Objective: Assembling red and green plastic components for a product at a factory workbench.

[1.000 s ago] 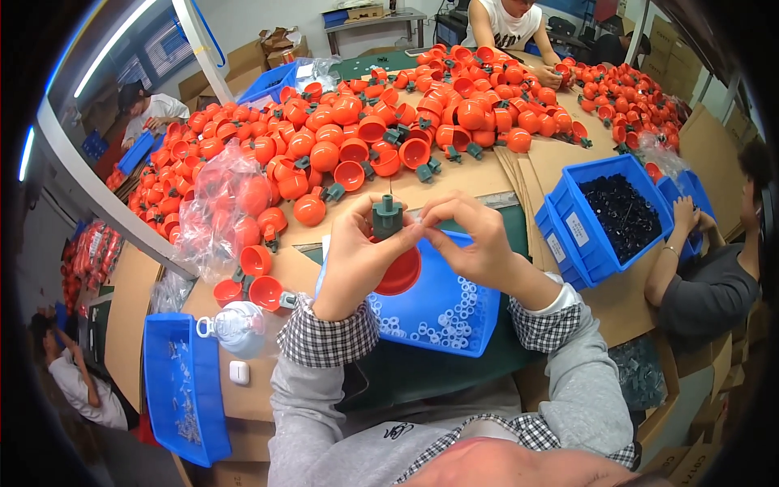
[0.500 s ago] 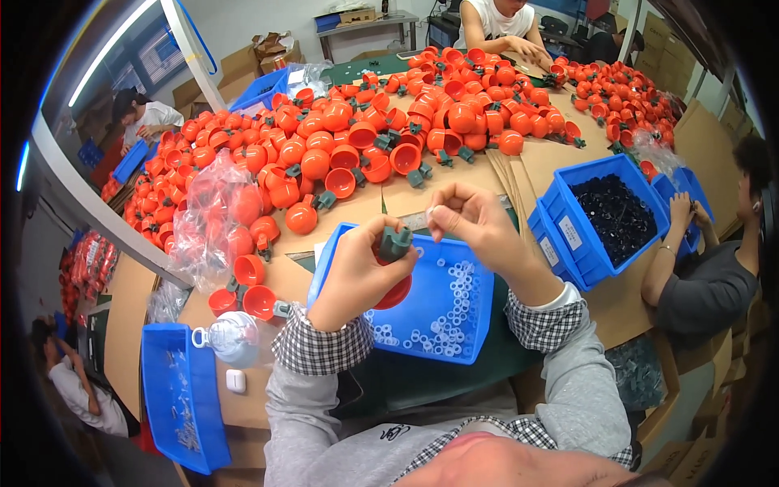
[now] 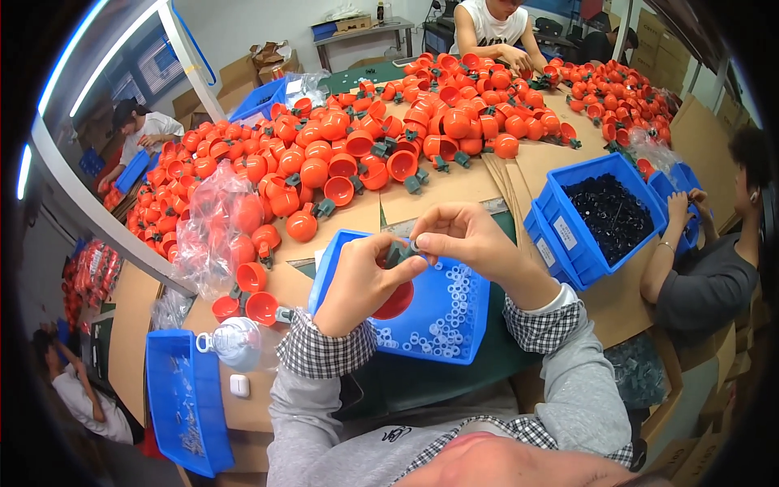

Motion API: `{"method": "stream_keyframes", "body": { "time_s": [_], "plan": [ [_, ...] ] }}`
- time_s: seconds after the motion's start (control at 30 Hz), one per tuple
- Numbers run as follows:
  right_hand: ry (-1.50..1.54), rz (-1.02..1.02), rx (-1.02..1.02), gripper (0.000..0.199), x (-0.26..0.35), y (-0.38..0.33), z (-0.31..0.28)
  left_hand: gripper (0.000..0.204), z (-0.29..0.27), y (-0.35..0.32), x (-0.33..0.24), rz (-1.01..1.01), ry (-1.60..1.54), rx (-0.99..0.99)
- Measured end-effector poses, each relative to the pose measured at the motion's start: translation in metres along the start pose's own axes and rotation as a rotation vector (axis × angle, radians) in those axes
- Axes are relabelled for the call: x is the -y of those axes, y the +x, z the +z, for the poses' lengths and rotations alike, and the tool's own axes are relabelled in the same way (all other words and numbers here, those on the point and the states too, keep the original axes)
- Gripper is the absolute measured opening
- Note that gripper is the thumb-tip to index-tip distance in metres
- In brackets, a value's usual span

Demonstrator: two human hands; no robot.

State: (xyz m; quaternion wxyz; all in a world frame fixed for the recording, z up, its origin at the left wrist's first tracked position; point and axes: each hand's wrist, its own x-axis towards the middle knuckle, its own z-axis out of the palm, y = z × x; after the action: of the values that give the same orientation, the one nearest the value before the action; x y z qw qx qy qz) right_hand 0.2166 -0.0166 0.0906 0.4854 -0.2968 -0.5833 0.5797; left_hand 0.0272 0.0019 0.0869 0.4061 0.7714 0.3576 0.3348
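Observation:
My left hand [image 3: 350,280] is closed around a red drinker cup [image 3: 394,302], whose dark green fitting [image 3: 394,256] points up and away from me. Between thumb and forefinger, my right hand [image 3: 475,243] pinches a small whitish ring [image 3: 414,245] against the end of that fitting. Fingers hide part of the fitting, so I cannot tell how the ring sits on it. Below both hands stands a shallow blue tray [image 3: 479,331] with many loose translucent white rings [image 3: 442,333] in it.
A large heap of red cups [image 3: 333,126] covers the table's far side. At right stands a blue bin [image 3: 604,264] of black parts; at left, another blue bin [image 3: 213,410], a clear plastic bottle [image 3: 239,347] and a white case [image 3: 239,385]. Other people sit around the table.
My right hand has moved left and slightly down, bringing the ring from apart to the green fitting. The fitting has tipped toward it in my left hand.

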Motion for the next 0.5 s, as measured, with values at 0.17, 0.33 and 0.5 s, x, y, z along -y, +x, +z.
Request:
{"method": "stream_keyframes", "body": {
  "time_s": [0.17, 0.33, 0.5],
  "plan": [
    [0.015, 0.058, -0.005, 0.021, -0.006, 0.000, -0.003, 0.031, 0.009, 0.001, 0.003, 0.077, -0.023, -0.139],
    [0.258, 0.191, 0.029, 0.019, -0.010, 0.006, -0.005, 0.031, 0.008, 0.002, 0.003, 0.053, 0.008, -0.118],
    [0.373, 0.321, 0.077, 0.022, -0.017, 0.010, -0.004, 0.029, 0.001, 0.000, 0.007, 0.035, -0.349, -0.063]
  ]
}}
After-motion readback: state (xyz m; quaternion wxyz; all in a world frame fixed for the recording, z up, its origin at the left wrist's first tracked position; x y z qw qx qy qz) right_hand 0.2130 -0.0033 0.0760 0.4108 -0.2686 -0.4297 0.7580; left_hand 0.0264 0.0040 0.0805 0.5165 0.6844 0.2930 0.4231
